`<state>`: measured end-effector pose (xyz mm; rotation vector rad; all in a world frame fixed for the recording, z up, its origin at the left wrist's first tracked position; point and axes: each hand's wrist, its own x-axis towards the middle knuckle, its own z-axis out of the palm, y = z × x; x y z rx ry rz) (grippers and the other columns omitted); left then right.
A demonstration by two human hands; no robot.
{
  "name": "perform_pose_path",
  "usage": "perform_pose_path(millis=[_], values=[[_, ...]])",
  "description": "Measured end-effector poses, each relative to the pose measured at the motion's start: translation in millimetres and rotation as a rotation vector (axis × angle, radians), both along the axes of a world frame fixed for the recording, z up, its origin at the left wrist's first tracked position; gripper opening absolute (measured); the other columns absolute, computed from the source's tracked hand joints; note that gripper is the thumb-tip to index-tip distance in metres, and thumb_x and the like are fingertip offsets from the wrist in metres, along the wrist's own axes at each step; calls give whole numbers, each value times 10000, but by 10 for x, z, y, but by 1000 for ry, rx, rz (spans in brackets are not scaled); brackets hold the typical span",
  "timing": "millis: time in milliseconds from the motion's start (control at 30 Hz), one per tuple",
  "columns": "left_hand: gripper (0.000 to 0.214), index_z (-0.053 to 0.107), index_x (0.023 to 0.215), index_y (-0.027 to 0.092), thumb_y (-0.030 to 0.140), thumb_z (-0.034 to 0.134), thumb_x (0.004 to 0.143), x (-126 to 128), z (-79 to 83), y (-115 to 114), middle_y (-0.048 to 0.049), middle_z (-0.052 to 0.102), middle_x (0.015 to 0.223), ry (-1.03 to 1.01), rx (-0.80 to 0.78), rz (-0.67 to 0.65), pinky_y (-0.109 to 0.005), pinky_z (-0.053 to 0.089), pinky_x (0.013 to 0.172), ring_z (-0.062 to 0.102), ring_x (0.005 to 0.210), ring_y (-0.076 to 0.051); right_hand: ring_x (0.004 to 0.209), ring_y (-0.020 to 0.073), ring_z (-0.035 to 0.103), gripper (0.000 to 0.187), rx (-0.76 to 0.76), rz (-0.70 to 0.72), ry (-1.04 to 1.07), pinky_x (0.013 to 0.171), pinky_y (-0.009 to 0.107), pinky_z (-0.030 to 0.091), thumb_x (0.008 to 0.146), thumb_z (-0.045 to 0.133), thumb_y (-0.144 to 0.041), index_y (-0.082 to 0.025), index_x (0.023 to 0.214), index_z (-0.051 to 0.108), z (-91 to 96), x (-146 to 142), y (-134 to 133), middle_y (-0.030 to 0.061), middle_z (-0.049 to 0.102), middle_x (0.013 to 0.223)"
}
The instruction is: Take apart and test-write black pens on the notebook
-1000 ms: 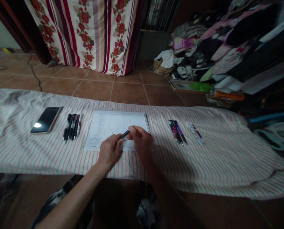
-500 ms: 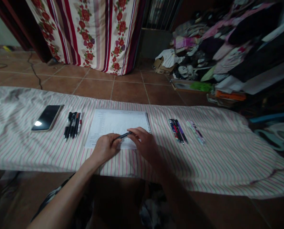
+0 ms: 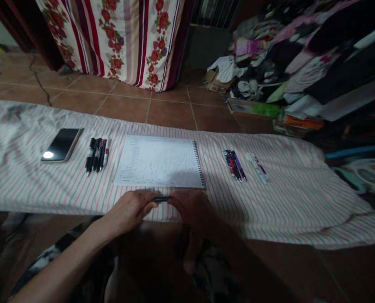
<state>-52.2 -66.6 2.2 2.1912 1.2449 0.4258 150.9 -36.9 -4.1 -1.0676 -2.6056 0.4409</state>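
A dark pen (image 3: 161,199) lies level between my two hands, just off the near edge of the notebook. My left hand (image 3: 133,207) pinches one end of it, and my right hand (image 3: 192,205) grips the other end. Beyond them rests a spiral-bound notebook (image 3: 162,162), its coil on the right and its page covered with faint marks and print. To the left of it lies a row of several dark pens and markers (image 3: 96,155). On the right are a group of several pens (image 3: 234,165) and a pair of light-coloured pens (image 3: 257,167).
A phone (image 3: 62,145) lies at the left on the striped cloth (image 3: 294,193) covering the low table. Behind hangs a floral curtain (image 3: 137,42) above the tiled floor (image 3: 168,111). A heap of clothes (image 3: 288,59) and a cardboard box (image 3: 217,82) stand at the back right.
Both hands have drawn back toward me with the pen, off the notebook page. The pen has turned from slanting to nearly level. The view has tilted down slightly.
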Motion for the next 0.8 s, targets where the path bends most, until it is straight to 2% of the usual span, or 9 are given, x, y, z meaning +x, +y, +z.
perform_pose_path(millis=[100,200,267,367,467,533,633,700,800], values=[[311,558,1104,142,259,347,908,-14,-46,-144,-85,661,952,64,125,-25,-285,487,727,620,863,-181,592,130,558,289,-166,-40,80,559,235,330,894,387,-280,-146,747,596,-27,-8,-175,38,624,637],[302,561,1081,114,246,353,906,-9,-76,-250,-84,665,852,139,245,-62,-290,518,678,632,785,-178,544,101,518,279,-379,-91,180,536,220,314,877,399,-267,-143,695,570,-69,-18,-302,7,581,583],[280,561,1063,98,218,368,900,4,-78,-301,-76,660,800,187,301,-104,-288,528,651,632,744,-174,475,71,449,311,-574,-132,237,496,203,292,873,390,-271,-145,626,531,-103,-20,-351,-29,503,504],[257,543,1077,63,155,413,876,30,-75,-368,-103,664,851,278,385,-183,-305,538,658,634,780,-191,397,48,356,375,-907,-209,273,425,186,257,867,391,-344,-150,559,484,-148,-18,-385,-59,400,427],[265,532,1087,30,89,441,845,49,-95,-419,-134,666,902,348,467,-225,-318,542,660,634,816,-214,318,44,305,390,-1235,-293,275,341,180,220,845,403,-437,-154,595,497,-157,-27,-391,-73,384,390],[261,540,1073,22,73,425,844,57,-121,-432,-141,668,898,354,507,-223,-329,544,657,636,804,-220,279,41,285,388,-1386,-335,287,302,174,210,838,406,-462,-152,628,510,-135,-42,-382,-79,392,383],[263,558,1051,47,111,376,872,63,-160,-415,-121,670,854,288,469,-171,-327,543,648,637,766,-206,263,35,285,392,-1394,-332,296,286,159,215,848,395,-455,-142,660,535,-77,-66,-356,-82,397,378],[281,564,1054,69,171,359,890,60,-174,-384,-111,669,843,204,397,-104,-320,539,655,636,765,-198,275,38,316,409,-1294,-302,315,293,152,238,864,366,-447,-137,665,544,-39,-73,-332,-74,403,382],[291,575,1043,101,224,355,897,37,-164,-317,-93,664,836,99,246,-19,-306,520,674,632,787,-193,385,55,471,414,-1119,-225,399,384,154,373,878,347,-442,-129,720,566,-16,-58,-282,-34,504,487]])
